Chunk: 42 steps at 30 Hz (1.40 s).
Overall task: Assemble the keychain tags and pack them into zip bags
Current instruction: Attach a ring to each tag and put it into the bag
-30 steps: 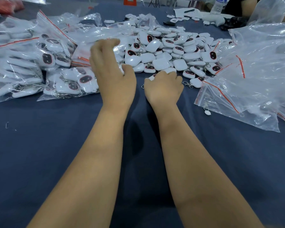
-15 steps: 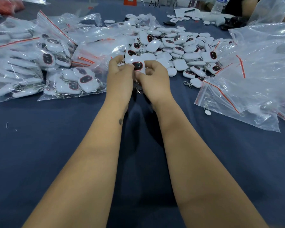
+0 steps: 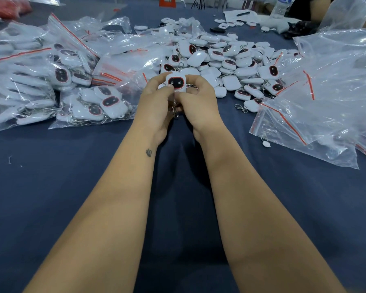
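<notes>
Over navy cloth [image 3: 51, 197], both hands [image 3: 178, 102] pinch a glossy rounded-square tag [image 3: 175, 81].

Dark blue table [image 3: 51, 197] under loose tags [image 3: 230, 60] and zip bags [image 3: 325, 102].

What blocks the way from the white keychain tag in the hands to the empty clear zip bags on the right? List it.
Nothing visible does. Both the left hand and right hand hold the white keychain tag above bare blue tablecloth; only open cloth lies between it and the empty clear zip bags.
</notes>
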### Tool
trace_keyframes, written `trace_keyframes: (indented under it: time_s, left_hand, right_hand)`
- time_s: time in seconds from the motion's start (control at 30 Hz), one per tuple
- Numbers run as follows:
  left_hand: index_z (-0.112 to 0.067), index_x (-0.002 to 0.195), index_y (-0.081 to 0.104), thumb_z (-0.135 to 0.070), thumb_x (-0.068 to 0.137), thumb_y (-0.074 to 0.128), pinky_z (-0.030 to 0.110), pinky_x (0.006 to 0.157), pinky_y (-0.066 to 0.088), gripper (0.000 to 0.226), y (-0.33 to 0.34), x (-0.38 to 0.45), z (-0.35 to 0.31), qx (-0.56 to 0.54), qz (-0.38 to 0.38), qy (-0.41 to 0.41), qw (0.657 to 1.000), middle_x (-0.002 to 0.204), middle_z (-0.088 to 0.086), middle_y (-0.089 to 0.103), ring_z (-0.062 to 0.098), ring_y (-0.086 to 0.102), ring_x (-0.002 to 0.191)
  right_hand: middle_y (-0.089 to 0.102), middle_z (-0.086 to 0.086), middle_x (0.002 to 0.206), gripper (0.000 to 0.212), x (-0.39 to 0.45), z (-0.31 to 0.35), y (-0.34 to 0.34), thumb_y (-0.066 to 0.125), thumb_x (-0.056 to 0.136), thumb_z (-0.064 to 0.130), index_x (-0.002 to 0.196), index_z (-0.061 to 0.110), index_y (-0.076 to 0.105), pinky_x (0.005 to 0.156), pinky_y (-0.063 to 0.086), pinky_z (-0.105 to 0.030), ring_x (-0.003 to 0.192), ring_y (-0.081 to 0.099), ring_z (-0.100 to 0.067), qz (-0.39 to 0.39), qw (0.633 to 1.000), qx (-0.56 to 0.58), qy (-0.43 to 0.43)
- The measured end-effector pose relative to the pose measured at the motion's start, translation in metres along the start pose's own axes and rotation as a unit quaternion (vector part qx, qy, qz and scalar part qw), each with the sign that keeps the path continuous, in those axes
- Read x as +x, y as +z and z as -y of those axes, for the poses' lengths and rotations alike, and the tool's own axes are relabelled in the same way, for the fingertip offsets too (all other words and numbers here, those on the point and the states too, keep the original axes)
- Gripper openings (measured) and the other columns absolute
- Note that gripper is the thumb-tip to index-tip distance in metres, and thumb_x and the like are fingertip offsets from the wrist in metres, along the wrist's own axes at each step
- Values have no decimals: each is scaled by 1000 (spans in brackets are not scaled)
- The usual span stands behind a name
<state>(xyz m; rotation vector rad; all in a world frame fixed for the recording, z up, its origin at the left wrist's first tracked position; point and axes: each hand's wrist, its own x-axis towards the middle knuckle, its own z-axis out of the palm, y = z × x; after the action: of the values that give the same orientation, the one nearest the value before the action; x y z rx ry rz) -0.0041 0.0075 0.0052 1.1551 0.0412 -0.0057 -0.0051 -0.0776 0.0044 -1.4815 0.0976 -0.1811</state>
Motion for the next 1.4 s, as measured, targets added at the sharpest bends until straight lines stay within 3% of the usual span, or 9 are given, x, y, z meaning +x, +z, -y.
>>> trace_keyframes:
  time_s: [0.1, 0.27, 0.5, 0.63, 0.8, 0.9, 1.07, 1.4]
  left_hand:
    - [-13, 136, 54, -6, 102, 42, 24, 67, 51, 36, 0, 1, -1, -35, 15, -22, 999, 121, 16, 67, 20, 64, 93]
    - [-17, 125, 60, -6, 103, 38, 23, 66, 50, 32, -1, -1, 0, -25, 49, -19, 998, 97, 6, 70, 15, 66, 82]
    - [-15, 126, 58, -5, 104, 35, 27, 71, 50, 33, -1, 1, 1, -24, 39, -23, 999, 97, 7, 69, 17, 64, 84]
    - [-15, 125, 58, -5, 105, 36, 25, 66, 51, 31, -1, -1, 0, -26, 36, -27, 999, 98, 7, 68, 13, 65, 75]
    - [-16, 116, 59, -4, 105, 35, 24, 61, 51, 29, 0, -2, -1, -29, 47, -23, 998, 93, 5, 68, 11, 66, 70]
    - [-15, 116, 58, -3, 105, 34, 23, 60, 49, 30, 0, -2, -1, -33, 46, -23, 998, 93, 6, 66, 11, 64, 70]
    - [-16, 113, 59, -3, 104, 33, 25, 62, 50, 31, 0, -2, -1, -31, 43, -24, 998, 95, 7, 66, 13, 64, 72]
    - [-15, 108, 62, -2, 101, 38, 25, 60, 51, 29, 0, 0, 0, -49, 34, -29, 998, 78, 0, 70, 8, 66, 63]
  right_hand:
    - [70, -12, 92, 27, 0, 1, 0, 59, 85, -5, 101, 17, 59, 59, 49, -24, 69, 62, -13, -11, 1000, -5, 4]
    - [67, -10, 88, 28, -1, 1, 0, 59, 84, -5, 101, 16, 59, 48, 45, -18, 62, 59, -9, -11, 1000, 1, 5]
    - [68, -8, 89, 22, 0, 0, 0, 61, 86, 1, 98, 20, 60, 59, 49, -23, 70, 62, -13, -3, 1000, -20, 11]
    - [66, -4, 85, 20, 0, 1, -1, 56, 86, 2, 98, 17, 62, 63, 51, -25, 73, 61, -13, -4, 1000, -20, 15]
    - [67, -4, 91, 16, 0, 3, 0, 54, 91, 6, 98, 14, 66, 57, 49, -21, 75, 61, -12, -11, 1000, 10, 9]
    - [67, -12, 104, 17, 0, 2, -1, 54, 92, 5, 102, 12, 67, 63, 50, -25, 83, 61, -15, -13, 1000, 4, 8]
    - [64, -5, 92, 15, 1, 2, -2, 54, 92, 5, 101, 12, 64, 57, 48, -21, 80, 59, -15, -8, 1000, -5, 6]
    - [66, -7, 95, 16, 1, 1, 0, 53, 93, 6, 101, 13, 64, 54, 46, -20, 83, 61, -16, -1, 1000, -8, -1]
